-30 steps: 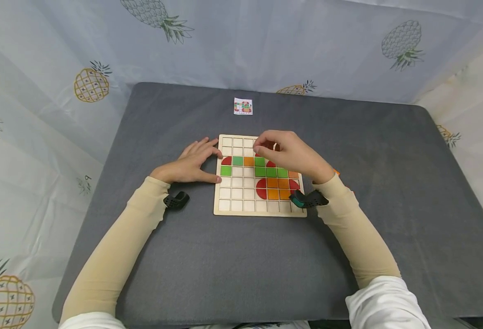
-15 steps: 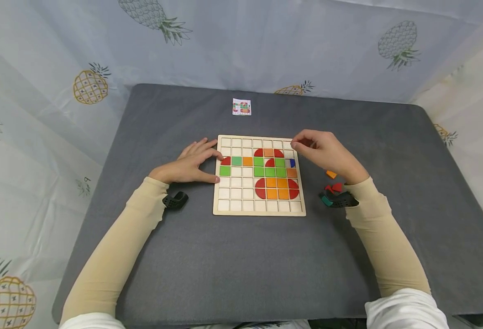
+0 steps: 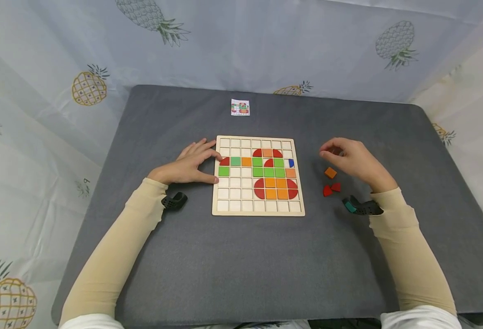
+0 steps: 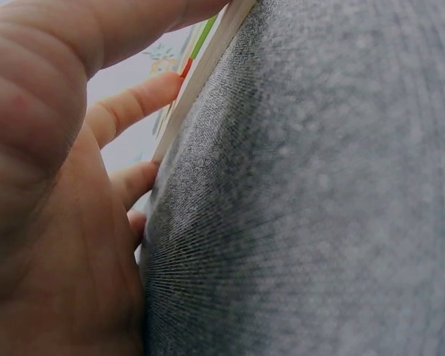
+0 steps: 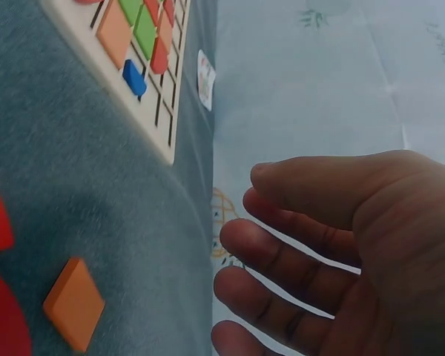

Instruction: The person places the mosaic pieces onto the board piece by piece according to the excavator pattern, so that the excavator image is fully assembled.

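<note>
A square wooden grid board [image 3: 235, 194] lies mid-table, with green and orange squares, red quarter-round pieces and a small blue piece [image 3: 291, 163] in its cells. My left hand [image 3: 190, 168] rests at its left edge, thumb and index fingertip touching the frame. In the left wrist view, the spread fingers reach the board's side. Off to the right, my right hand [image 3: 355, 161] hovers above the table with loosely bent fingers. The right wrist view shows nothing between thumb and fingers. Just below it lie an orange square tile [image 3: 330, 172] and two red pieces [image 3: 327, 190].
A small printed card [image 3: 240, 107] with a coloured grid pattern lies behind the board. The dark grey cloth [image 3: 241, 265] covers the table, and a pineapple-print curtain [image 3: 266, 45] hangs along its back and sides.
My right hand has moved right from over the board to beyond its right side, uncovering the board's upper right cells and the loose tiles. My left hand has stayed in place.
</note>
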`<control>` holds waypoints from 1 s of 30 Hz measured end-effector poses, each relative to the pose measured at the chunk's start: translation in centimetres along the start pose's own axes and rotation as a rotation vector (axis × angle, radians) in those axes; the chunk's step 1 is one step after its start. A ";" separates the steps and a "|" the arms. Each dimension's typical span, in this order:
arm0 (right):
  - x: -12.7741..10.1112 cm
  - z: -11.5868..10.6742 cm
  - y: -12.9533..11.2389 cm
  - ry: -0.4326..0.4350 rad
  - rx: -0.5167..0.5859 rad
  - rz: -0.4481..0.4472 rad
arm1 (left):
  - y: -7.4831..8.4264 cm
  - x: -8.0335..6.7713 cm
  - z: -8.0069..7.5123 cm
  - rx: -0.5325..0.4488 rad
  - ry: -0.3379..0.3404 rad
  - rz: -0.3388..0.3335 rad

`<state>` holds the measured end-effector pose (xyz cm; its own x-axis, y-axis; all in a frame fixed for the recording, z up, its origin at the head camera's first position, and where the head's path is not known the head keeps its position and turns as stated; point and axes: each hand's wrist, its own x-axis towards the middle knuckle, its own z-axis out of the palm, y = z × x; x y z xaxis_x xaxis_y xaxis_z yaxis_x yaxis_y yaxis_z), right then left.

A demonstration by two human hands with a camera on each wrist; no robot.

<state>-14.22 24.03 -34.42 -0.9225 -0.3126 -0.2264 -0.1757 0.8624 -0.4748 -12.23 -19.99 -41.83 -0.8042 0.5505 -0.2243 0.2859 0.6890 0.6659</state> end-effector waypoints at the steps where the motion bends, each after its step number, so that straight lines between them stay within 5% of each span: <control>1: -0.1 0.0 0.2 -0.003 -0.007 0.003 | 0.0 0.0 0.0 0.001 0.000 -0.001; 30: -2.1 2.6 3.2 -0.078 -0.227 0.089 | 0.1 0.0 0.2 -0.015 0.002 -0.024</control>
<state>-11.99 26.41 -37.66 -0.9101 -0.2537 -0.3276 -0.1760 0.9525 -0.2487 -12.12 -19.87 -41.91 -0.8116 0.5328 -0.2396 0.2582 0.6951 0.6710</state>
